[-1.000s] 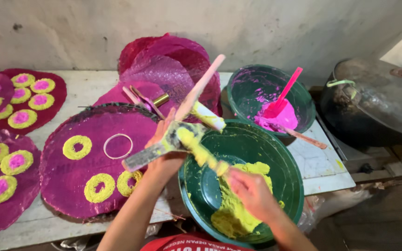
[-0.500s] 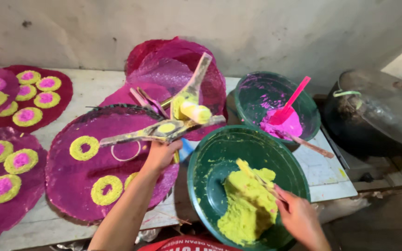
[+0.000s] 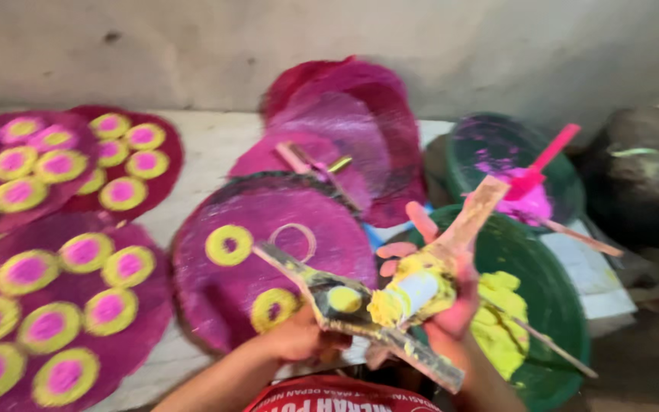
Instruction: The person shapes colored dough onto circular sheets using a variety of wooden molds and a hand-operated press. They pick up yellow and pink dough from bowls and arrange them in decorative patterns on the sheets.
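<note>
Holding a flat metal press tool [image 3: 345, 305], the left hand [image 3: 299, 339] has its grip closed around the lower edge of the tool, near the bottom centre of the head view. A round cavity in the tool, just right of the left grip, is packed with yellow dough. The right hand [image 3: 440, 294] has its grip wrapped around a pale cylinder [image 3: 413, 294] coated in yellow dough, fingers curled and partly spread; the cylinder touches the tool just right of the left grip. A long wooden arm of the tool extends up and right from the right grip.

Directly right of and below the right grip stands a green basin [image 3: 551, 305] holding a mass of yellow dough [image 3: 501, 320]. Beyond it, up and right, a second green basin [image 3: 497, 152] holds pink dough and a pink scoop [image 3: 539, 164].

Just above and left of the left grip lies a round magenta mat [image 3: 268, 259] on the surface, bearing yellow rings with pink centres. Well left of both grips, further mats [image 3: 55, 252] carry many such rings. Motion blur hides finer detail.
</note>
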